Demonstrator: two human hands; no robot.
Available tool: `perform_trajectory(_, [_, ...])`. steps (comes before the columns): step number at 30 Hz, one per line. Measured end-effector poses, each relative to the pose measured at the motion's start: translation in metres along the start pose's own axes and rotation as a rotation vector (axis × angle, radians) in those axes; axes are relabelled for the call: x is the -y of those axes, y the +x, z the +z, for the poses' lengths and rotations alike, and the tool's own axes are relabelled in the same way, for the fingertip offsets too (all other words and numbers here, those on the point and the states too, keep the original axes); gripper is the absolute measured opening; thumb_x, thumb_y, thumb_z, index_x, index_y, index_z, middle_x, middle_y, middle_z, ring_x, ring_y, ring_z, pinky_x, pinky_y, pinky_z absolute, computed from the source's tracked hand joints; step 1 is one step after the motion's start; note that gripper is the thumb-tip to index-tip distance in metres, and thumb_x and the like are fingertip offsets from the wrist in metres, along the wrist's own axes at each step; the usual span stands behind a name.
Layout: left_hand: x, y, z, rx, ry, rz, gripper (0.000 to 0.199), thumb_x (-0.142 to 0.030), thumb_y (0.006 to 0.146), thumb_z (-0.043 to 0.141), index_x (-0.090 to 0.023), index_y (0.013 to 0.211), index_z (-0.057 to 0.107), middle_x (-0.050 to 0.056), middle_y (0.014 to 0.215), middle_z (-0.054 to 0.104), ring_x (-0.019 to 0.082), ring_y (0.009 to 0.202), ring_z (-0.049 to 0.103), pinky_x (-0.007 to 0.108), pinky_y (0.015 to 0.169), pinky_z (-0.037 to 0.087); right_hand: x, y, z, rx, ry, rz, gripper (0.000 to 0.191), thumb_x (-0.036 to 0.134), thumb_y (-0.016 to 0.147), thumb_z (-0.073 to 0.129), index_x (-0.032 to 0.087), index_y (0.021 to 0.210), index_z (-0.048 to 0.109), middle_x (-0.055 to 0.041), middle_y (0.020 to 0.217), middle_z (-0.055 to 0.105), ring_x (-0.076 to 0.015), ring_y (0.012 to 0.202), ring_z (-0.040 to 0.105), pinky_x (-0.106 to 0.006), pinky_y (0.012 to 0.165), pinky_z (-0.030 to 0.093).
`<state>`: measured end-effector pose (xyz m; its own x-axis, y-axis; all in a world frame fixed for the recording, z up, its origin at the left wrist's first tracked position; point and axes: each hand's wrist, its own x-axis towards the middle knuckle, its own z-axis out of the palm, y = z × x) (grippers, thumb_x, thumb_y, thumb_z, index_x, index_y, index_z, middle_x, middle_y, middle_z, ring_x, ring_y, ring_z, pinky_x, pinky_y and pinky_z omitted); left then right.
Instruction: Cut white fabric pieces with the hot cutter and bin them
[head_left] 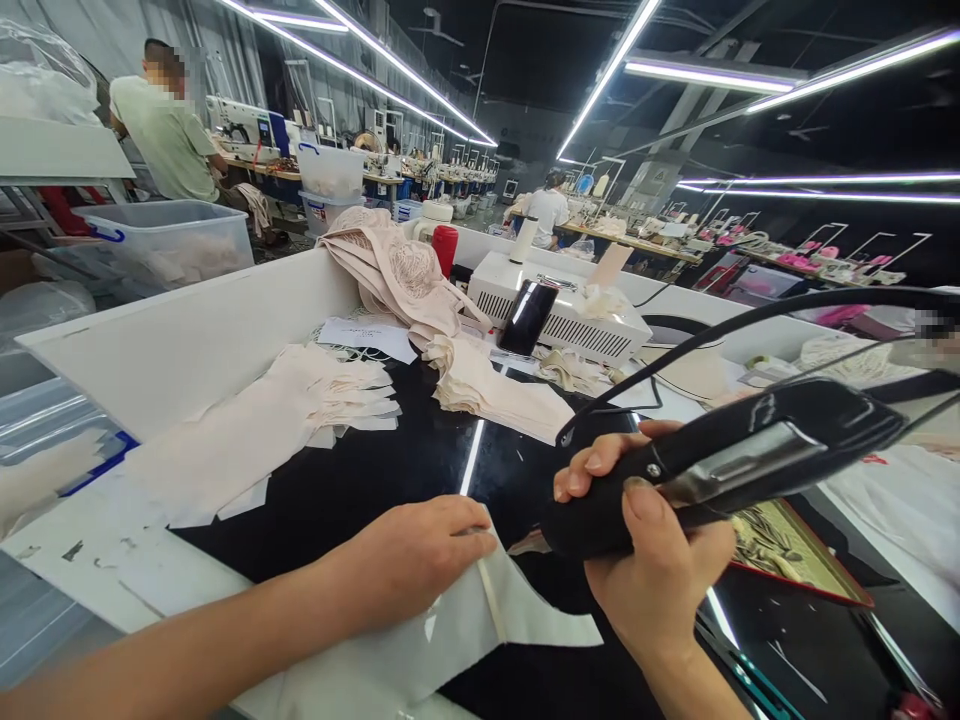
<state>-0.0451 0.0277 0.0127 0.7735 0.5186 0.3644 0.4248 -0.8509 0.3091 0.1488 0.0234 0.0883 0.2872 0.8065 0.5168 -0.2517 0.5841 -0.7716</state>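
My left hand (427, 555) is closed at the upper edge of a thin pale fabric piece (450, 640), its fingertips pinching the cloth. A narrow cream strip (491, 605) runs down the piece below those fingertips. To the right, my right hand (660, 560) wraps round a black corded hand tool (720, 465) with a silver metal lever along its side. My thumb presses near the lever. The tool is held above the black tabletop (517, 470), apart from the fabric; its front end points left and down. Its cord (720, 335) arches over toward the right edge.
Stacked pale fabric pieces (247, 425) lie left; another stack (502, 390) is in the middle. Behind stand a white vented box (555, 300), a phone (529, 318) and beige bras (397, 260). A tray (802, 550) of small pieces lies right. Two people sit at distant machines.
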Motion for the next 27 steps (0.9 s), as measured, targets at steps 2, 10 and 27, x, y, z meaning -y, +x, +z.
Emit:
perform_trajectory(2, [0.001, 0.001, -0.002, -0.009, -0.002, 0.01, 0.028, -0.003, 0.102, 0.051, -0.017, 0.121, 0.065, 0.008, 0.127, 0.068, 0.02, 0.117, 0.067, 0.031, 0.098, 0.061, 0.005, 0.0, -0.003, -0.016, -0.001, -0.008, 0.037, 0.034, 0.078, 0.086, 0.026, 0.108, 0.066, 0.0041, 0.076, 0.065, -0.0142, 0.059, 0.063, -0.029, 0.054, 0.057])
perform_trajectory(10, [-0.01, 0.008, -0.008, 0.006, -0.014, 0.049, 0.03, 0.0, 0.099, 0.052, -0.014, 0.122, 0.066, 0.009, 0.119, 0.069, 0.021, 0.115, 0.066, 0.032, 0.102, 0.059, 0.017, -0.006, -0.017, -0.044, -0.042, -0.025, 0.038, 0.036, 0.08, 0.084, 0.026, 0.11, 0.064, 0.0035, 0.077, 0.064, -0.0148, 0.059, 0.063, -0.03, 0.053, 0.057])
perform_trajectory(27, [-0.022, 0.006, 0.0, 0.056, -0.002, 0.028, 0.028, -0.001, 0.098, 0.052, -0.016, 0.118, 0.065, 0.008, 0.111, 0.068, 0.021, 0.106, 0.065, 0.032, 0.095, 0.061, 0.008, -0.014, -0.021, 0.001, -0.032, -0.018, 0.037, 0.037, 0.086, 0.081, 0.028, 0.116, 0.061, 0.0032, 0.085, 0.065, -0.0139, 0.064, 0.064, -0.03, 0.058, 0.056])
